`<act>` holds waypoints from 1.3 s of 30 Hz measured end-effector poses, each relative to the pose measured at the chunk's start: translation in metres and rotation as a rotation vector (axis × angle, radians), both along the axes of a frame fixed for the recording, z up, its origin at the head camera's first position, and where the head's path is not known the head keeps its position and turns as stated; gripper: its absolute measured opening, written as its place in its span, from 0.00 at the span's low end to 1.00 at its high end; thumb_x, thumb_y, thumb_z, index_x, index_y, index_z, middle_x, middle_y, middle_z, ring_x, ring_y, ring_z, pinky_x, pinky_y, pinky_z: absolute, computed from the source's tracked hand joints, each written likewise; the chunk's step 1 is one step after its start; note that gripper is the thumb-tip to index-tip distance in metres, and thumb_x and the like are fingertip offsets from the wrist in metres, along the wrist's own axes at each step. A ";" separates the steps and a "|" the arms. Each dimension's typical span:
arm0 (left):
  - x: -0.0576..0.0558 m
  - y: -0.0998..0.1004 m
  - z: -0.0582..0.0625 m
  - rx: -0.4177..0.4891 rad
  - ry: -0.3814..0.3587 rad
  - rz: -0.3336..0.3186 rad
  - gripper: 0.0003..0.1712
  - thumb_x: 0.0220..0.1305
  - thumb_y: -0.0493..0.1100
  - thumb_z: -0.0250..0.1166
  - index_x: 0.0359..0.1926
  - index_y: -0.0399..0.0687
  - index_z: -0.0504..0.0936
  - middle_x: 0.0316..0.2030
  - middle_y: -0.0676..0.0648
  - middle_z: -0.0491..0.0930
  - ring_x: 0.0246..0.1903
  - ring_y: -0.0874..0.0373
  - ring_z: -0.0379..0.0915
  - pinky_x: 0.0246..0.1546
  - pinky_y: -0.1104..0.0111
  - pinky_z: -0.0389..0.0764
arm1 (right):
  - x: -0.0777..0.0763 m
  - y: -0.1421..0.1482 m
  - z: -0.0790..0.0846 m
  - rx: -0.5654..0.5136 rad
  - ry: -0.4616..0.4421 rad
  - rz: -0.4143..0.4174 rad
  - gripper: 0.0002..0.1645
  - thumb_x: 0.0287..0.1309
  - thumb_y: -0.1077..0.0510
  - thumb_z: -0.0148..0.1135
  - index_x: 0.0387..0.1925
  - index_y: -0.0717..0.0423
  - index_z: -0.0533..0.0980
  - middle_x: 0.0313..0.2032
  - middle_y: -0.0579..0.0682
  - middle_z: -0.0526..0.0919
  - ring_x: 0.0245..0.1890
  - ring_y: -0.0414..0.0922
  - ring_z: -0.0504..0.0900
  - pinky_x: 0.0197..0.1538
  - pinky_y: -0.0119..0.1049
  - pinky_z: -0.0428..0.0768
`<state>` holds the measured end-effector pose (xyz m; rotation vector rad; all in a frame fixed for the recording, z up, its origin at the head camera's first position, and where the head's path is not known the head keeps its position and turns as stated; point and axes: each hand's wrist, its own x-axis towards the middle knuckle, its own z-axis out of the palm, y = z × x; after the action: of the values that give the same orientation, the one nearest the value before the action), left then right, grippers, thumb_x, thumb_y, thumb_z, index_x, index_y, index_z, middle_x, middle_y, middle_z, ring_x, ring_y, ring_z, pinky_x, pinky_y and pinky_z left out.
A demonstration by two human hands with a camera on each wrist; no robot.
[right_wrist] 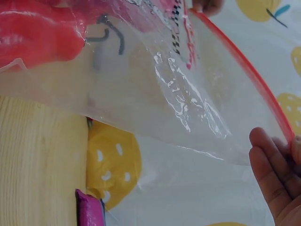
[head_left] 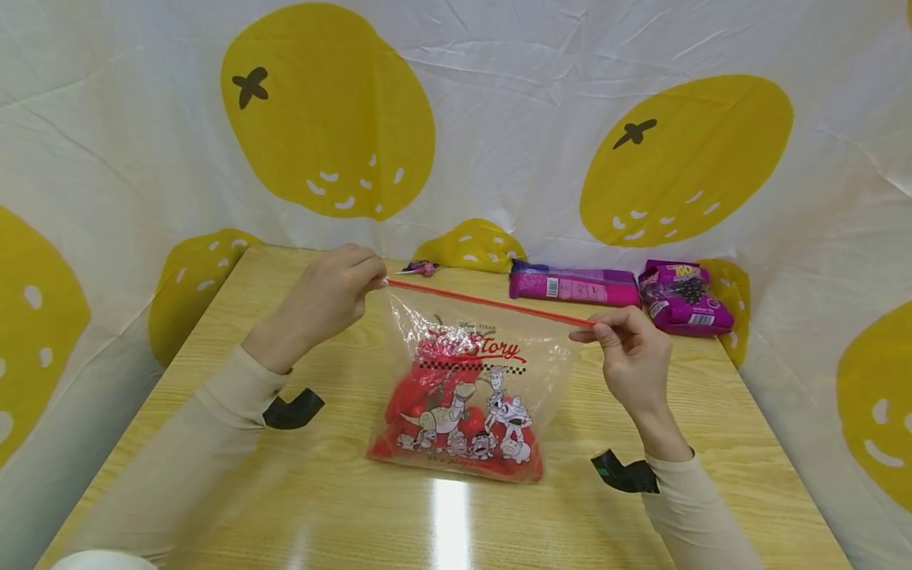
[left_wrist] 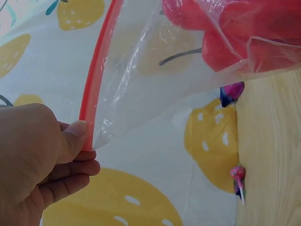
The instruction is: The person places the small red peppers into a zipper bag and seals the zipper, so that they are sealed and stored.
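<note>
A clear zip bag (head_left: 484, 396) with a Toy Story print stands upright over the table, its red zip edge stretched between both hands. Red rounded things (left_wrist: 263, 28) fill its lower part; dark stems show through the plastic, but their kind is hard to tell. My left hand (head_left: 335, 289) pinches the left end of the red edge between thumb and fingers, as the left wrist view shows closely. At the right end, my right hand (head_left: 634, 352) pinches the same edge between thumb and fingers. The zip edge runs straight and looks pressed together.
Along the back of the wooden table (head_left: 321, 491) lie a lollipop (head_left: 425, 269), a long purple packet (head_left: 573, 285) and a bulky purple bag (head_left: 685, 297). A white cloth (head_left: 499, 95) with yellow fruit prints hangs behind. A white round edge (head_left: 103, 560) shows at lower left.
</note>
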<state>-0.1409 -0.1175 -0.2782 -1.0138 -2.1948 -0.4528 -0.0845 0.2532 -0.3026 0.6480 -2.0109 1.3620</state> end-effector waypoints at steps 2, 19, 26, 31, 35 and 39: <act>0.000 0.000 0.000 0.008 0.000 -0.007 0.04 0.56 0.31 0.61 0.26 0.38 0.76 0.25 0.46 0.76 0.27 0.52 0.69 0.30 0.64 0.73 | -0.001 0.000 0.000 -0.008 -0.002 0.000 0.06 0.50 0.79 0.52 0.32 0.75 0.73 0.27 0.61 0.79 0.25 0.40 0.84 0.35 0.28 0.79; 0.020 0.016 0.006 0.244 -0.207 -0.123 0.04 0.56 0.33 0.62 0.31 0.40 0.75 0.23 0.50 0.73 0.24 0.62 0.67 0.27 0.69 0.70 | 0.007 -0.041 0.017 0.576 0.029 -0.342 0.32 0.51 0.55 0.65 0.58 0.57 0.67 0.32 0.53 0.74 0.21 0.42 0.70 0.23 0.37 0.70; 0.030 0.018 0.011 0.348 -0.344 -0.297 0.04 0.55 0.33 0.62 0.33 0.42 0.77 0.25 0.53 0.75 0.25 0.64 0.71 0.28 0.72 0.73 | 0.011 -0.076 0.029 0.677 -0.248 -0.052 0.15 0.59 0.50 0.57 0.47 0.49 0.74 0.15 0.38 0.71 0.12 0.33 0.65 0.17 0.30 0.64; 0.023 0.006 -0.006 0.561 -0.883 -0.604 0.15 0.69 0.43 0.48 0.45 0.35 0.73 0.33 0.45 0.77 0.33 0.56 0.75 0.38 0.68 0.77 | 0.021 -0.073 0.040 0.441 -0.305 0.099 0.05 0.58 0.64 0.56 0.30 0.52 0.76 0.22 0.43 0.81 0.19 0.36 0.78 0.23 0.30 0.76; 0.009 0.013 -0.049 0.633 -1.290 -0.658 0.31 0.71 0.56 0.37 0.55 0.33 0.65 0.43 0.41 0.75 0.44 0.52 0.73 0.49 0.61 0.73 | 0.030 -0.072 0.051 0.325 -0.176 0.160 0.08 0.55 0.69 0.57 0.30 0.54 0.77 0.25 0.44 0.82 0.24 0.36 0.81 0.26 0.29 0.76; 0.008 0.034 -0.102 0.572 -1.692 -0.603 0.39 0.68 0.64 0.32 0.64 0.37 0.58 0.55 0.40 0.70 0.54 0.51 0.69 0.55 0.57 0.68 | 0.028 -0.073 0.055 0.287 -0.046 0.244 0.05 0.54 0.68 0.59 0.31 0.57 0.78 0.28 0.46 0.82 0.29 0.38 0.78 0.32 0.29 0.74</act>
<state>-0.1329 -0.0838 -0.3799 -0.9918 -2.4779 -2.8240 -0.0562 0.1804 -0.2480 1.0279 -2.2447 1.2387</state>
